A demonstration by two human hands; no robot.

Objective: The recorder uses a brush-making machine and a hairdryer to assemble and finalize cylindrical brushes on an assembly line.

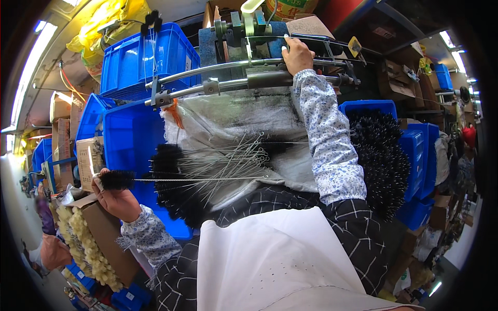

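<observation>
Head view, blue bin (415, 150) of black brushes (381, 155), cardboard box (106, 233) of yellow brushes (85, 243)

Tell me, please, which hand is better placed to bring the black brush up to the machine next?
Probably the left hand: it already grips the black brush by its head, its wire stem pointing right. The right hand is occupied, resting on the machine's metal bar above the pile of brushes.

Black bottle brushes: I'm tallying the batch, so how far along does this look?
Done, it seems: a blue bin on the right is heaped with black brushes. In hand: the left hand holds one black brush by its head, and the right hand rests on the metal machine. Left: a pile of brushes with wire stems lies on the white sheet in the lap.
</observation>
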